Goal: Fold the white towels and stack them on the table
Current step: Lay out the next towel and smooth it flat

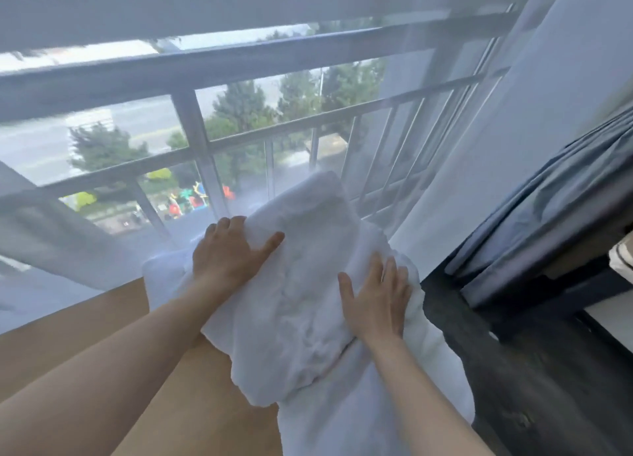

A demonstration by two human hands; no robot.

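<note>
Now, towel [301, 284]: folded, lying on more white cloth on the table [78, 346]
Left hand [229, 253]: flat, fingers spread, pressing towel
Right hand [376, 298]: flat, fingers straight, pressing towel

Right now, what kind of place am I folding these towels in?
Probably an upper-floor bedroom or hotel room: a wooden table by a barred window above street trees, with a sheer curtain and blue drape.

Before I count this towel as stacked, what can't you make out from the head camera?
- How many towels lie under the top towel: white layers merge.
- Left hand fingertips: hidden past the towel's far edge.
- Table extent: covered by towels, cut off at the bottom edge.
- Towel texture: blurred.
</note>
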